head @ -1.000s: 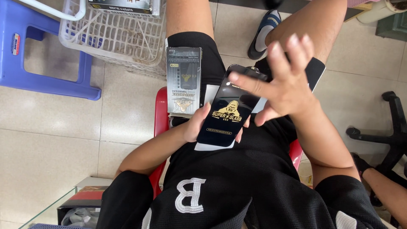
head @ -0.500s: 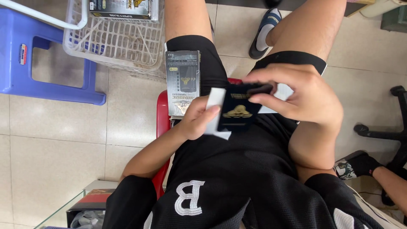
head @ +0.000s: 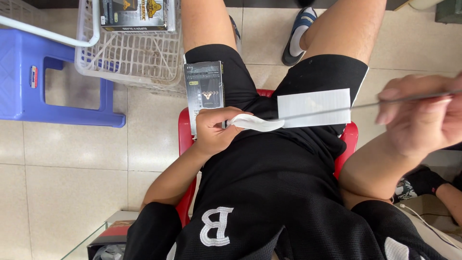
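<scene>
My left hand (head: 215, 131) rests on my lap and is closed on a soft white sleeve (head: 256, 124). My right hand (head: 423, 115), blurred at the right edge, pinches a thin flat sheet (head: 366, 104) seen edge-on, which stretches left towards the sleeve. A white card (head: 313, 108) lies on my right thigh beneath the sheet. A black packet box (head: 204, 89) lies on my left thigh just above my left hand.
I sit on a red stool (head: 185, 139). A white wire basket (head: 130, 58) holding a dark box (head: 134, 12) stands on the tiled floor at the upper left, beside a blue plastic stool (head: 48, 72). Another person's dark-socked foot (head: 421, 182) is at the lower right.
The dark packet that both hands held in front of me is gone from view. My right hand has swung right with the thin sheet; my left hand has dropped to my lap with the white sleeve.
</scene>
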